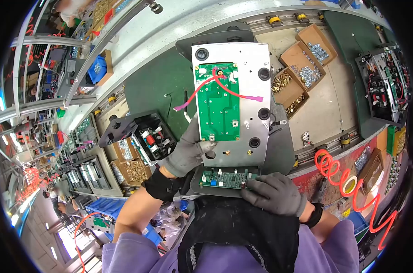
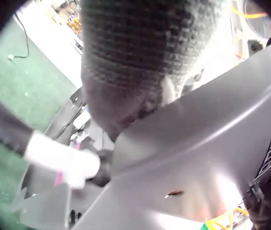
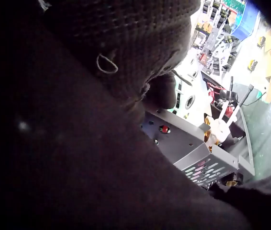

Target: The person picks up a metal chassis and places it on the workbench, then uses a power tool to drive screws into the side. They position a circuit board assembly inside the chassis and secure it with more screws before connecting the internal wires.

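A silver metal plate (image 1: 254, 145) with a green circuit board (image 1: 220, 107) on it stands in front of the person. A red cable (image 1: 202, 86) with purple end terminals lies across that board. At the plate's lower left, my gloved left hand (image 1: 184, 152) grips the edge, thumb on the top face; its other fingers are hidden. Below the plate, a smaller circuit board (image 1: 229, 180) sits along a dark front panel (image 1: 215, 191). My gloved right hand (image 1: 277, 193) holds the right end of that panel, fingers by the small board. Perforated grey metal (image 3: 207, 167) shows below the right hand.
Cardboard trays (image 1: 302, 61) of nuts and brass fasteners stand at the upper right. An open unit (image 1: 152, 139) sits at left, another unit (image 1: 382, 86) at far right. A coiled red air hose (image 1: 338, 175) hangs at right, near a tape roll (image 1: 350, 184).
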`<move>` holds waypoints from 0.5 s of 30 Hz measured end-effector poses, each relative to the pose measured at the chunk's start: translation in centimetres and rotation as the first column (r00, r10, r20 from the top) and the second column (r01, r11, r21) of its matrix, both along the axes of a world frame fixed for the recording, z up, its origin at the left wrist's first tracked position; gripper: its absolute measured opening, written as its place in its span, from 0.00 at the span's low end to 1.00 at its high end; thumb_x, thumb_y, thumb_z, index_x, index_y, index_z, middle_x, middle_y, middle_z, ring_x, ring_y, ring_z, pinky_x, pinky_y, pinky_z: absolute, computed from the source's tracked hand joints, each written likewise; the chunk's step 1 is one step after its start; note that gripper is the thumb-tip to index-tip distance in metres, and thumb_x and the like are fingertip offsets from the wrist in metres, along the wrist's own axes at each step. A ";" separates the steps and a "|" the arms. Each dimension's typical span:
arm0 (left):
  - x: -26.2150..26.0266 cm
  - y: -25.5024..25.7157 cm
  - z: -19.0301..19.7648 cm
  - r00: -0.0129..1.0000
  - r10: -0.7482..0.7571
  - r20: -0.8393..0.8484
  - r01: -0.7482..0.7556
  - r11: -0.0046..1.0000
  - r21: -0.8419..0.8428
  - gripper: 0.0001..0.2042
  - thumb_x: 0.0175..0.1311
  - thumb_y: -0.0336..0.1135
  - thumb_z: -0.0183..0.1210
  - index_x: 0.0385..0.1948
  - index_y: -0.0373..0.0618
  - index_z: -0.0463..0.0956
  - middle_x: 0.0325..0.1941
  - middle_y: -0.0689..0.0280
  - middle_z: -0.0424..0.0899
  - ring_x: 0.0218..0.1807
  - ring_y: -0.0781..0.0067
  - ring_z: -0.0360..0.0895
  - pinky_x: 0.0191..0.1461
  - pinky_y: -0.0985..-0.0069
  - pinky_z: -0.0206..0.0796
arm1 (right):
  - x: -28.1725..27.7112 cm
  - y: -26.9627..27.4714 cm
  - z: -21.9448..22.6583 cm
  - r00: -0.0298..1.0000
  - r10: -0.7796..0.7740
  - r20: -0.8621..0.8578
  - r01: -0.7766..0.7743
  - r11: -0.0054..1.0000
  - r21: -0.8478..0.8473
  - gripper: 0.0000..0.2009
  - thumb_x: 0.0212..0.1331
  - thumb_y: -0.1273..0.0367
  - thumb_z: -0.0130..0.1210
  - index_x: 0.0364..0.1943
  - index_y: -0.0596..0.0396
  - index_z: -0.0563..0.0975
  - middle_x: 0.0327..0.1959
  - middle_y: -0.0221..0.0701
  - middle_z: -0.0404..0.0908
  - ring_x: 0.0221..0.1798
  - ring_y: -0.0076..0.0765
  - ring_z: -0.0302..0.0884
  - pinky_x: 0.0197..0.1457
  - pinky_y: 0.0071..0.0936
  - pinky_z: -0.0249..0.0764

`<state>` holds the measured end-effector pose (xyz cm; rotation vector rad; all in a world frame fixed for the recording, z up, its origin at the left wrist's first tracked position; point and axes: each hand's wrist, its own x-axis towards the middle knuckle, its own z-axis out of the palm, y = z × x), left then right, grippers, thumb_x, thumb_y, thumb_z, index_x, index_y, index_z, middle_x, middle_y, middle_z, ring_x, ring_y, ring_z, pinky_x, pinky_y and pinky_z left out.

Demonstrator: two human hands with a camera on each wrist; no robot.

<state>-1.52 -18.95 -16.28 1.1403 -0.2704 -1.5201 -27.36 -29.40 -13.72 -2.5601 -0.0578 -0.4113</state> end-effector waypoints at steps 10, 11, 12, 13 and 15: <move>0.9 0.9 0.6 0.996 -0.071 0.056 0.070 0.997 0.021 0.43 0.61 0.24 0.56 0.75 0.59 0.38 0.60 0.74 0.69 0.47 0.87 0.71 0.40 0.88 0.73 | 0.4 0.8 -0.2 1.000 0.021 0.023 -0.022 0.998 0.063 0.17 0.46 0.67 0.57 0.45 0.44 0.81 0.47 0.29 0.77 0.44 0.31 0.76 0.38 0.26 0.73; 1.1 1.3 0.2 0.993 -0.065 0.094 0.064 0.998 0.011 0.44 0.60 0.23 0.56 0.75 0.58 0.37 0.61 0.73 0.69 0.46 0.87 0.71 0.40 0.88 0.73 | 0.5 0.6 -0.1 0.999 0.027 0.017 -0.028 0.998 0.058 0.17 0.45 0.67 0.57 0.44 0.45 0.81 0.47 0.29 0.77 0.43 0.30 0.76 0.38 0.26 0.73; 1.4 1.5 0.2 0.993 -0.064 0.095 0.064 0.998 0.013 0.44 0.60 0.23 0.56 0.75 0.58 0.37 0.61 0.73 0.69 0.46 0.87 0.71 0.40 0.88 0.73 | 0.5 0.7 0.0 0.999 0.030 0.011 -0.031 0.998 0.054 0.17 0.44 0.67 0.58 0.43 0.45 0.81 0.48 0.29 0.77 0.43 0.30 0.76 0.37 0.26 0.72; 1.7 1.6 0.1 0.996 -0.050 0.076 0.048 0.998 0.028 0.44 0.60 0.23 0.56 0.75 0.58 0.38 0.61 0.73 0.69 0.46 0.87 0.71 0.40 0.88 0.73 | 0.5 0.7 -0.1 0.999 0.030 0.010 -0.031 0.998 0.055 0.17 0.44 0.67 0.58 0.43 0.45 0.81 0.48 0.29 0.77 0.43 0.30 0.76 0.37 0.26 0.72; 2.1 2.0 -0.3 0.999 -0.019 0.050 0.018 1.000 0.006 0.44 0.59 0.23 0.56 0.75 0.57 0.39 0.61 0.72 0.69 0.47 0.85 0.71 0.40 0.87 0.73 | 0.4 0.8 -0.3 0.999 0.025 0.019 -0.026 0.998 0.057 0.18 0.44 0.67 0.57 0.44 0.45 0.81 0.48 0.29 0.77 0.42 0.30 0.76 0.37 0.26 0.72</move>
